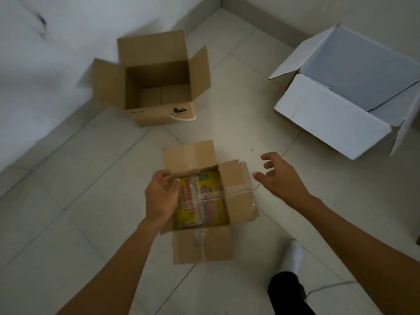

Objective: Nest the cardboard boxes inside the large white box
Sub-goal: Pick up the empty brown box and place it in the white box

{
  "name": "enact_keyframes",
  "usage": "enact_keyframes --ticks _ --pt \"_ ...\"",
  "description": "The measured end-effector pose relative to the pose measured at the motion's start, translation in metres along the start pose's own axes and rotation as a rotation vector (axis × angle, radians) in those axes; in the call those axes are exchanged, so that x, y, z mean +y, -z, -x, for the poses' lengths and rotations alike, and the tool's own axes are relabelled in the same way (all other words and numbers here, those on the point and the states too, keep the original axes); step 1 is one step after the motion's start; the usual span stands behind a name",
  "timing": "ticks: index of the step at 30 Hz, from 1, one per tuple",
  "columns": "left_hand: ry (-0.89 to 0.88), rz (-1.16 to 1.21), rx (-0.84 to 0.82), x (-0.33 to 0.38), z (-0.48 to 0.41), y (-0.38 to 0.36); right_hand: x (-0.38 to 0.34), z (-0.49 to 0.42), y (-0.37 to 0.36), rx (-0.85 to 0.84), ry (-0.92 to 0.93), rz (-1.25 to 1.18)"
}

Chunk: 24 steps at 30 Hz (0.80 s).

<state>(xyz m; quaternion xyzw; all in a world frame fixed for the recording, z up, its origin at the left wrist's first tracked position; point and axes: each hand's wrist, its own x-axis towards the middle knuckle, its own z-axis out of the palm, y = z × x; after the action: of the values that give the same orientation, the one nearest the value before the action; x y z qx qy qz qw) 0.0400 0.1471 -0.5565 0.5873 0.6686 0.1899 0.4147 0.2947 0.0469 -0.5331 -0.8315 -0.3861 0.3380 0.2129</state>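
A small brown cardboard box (202, 244) stands on the floor just in front of me, flaps open, with yellow packets (200, 198) inside. My left hand (162, 196) grips its left edge at the far corner. My right hand (279, 176) hovers open to the right of the box, fingers spread, touching nothing. An empty medium brown box (156, 114) sits farther back on the left with its flaps up. The large white box (329, 114) lies open at the right, its inside bare.
Pale floor tiles run to white walls at the back and left. My leg in dark trousers and a white sock (293, 255) stands near the bottom right. A thin cord (329, 286) lies on the floor beside it.
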Motion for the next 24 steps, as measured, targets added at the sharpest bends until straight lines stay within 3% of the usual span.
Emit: enact_keyframes --ticks 12,21,24 --pt "0.019 0.053 -0.021 -0.044 -0.040 0.143 -0.123 0.036 -0.091 0.030 0.022 -0.069" --pt "0.021 -0.033 -0.049 -0.042 -0.161 0.160 -0.173 -0.053 -0.110 0.040 -0.036 -0.097" --pt "0.026 -0.073 0.009 -0.049 -0.214 0.162 -0.187 -0.096 -0.120 0.046 -0.035 -0.086"
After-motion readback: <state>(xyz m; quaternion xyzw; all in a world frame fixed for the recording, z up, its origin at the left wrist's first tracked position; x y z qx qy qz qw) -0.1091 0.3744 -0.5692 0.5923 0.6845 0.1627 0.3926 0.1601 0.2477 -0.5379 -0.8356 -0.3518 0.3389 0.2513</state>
